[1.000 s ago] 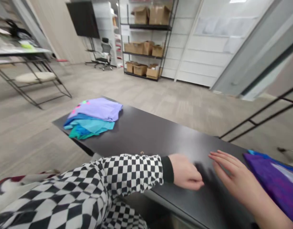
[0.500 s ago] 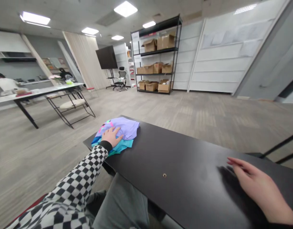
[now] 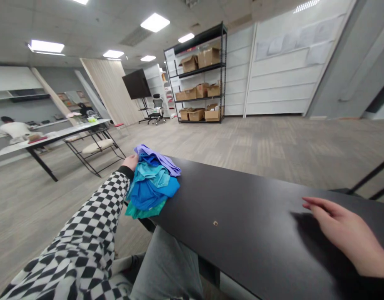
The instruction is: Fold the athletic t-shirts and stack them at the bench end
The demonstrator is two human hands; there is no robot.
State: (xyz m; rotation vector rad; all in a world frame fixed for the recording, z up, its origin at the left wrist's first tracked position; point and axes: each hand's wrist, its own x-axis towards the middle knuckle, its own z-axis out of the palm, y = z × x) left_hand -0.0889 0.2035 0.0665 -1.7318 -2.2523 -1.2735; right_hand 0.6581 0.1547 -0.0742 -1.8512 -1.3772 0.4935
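Note:
A pile of clothes lies at the far left end of the black table [image 3: 257, 208]. My left hand [image 3: 131, 161] is closed on the left edge of a purple garment [image 3: 162, 160], which is folded back over the far side of the pile. Below it show a teal garment [image 3: 153, 173], a bright blue one [image 3: 154, 193] and a green one [image 3: 143, 212], all crumpled together. My fingertips are partly hidden behind the cloth. My right hand [image 3: 342, 227] hovers over the right part of the table, fingers stretched out, holding nothing.
A small round hole [image 3: 215, 223] sits in the tabletop. Beyond stand a black shelf rack [image 3: 223, 71] with cardboard boxes, a screen on a stand [image 3: 136, 84], and a white table [image 3: 61, 134] with a chair [image 3: 97, 146]. A person [image 3: 15, 128] is at the far left.
My left hand has gone from lying flat on the purple garment to gripping its left edge. The purple cloth is turned back, exposing blue and green garments. My right hand stays about where it was.

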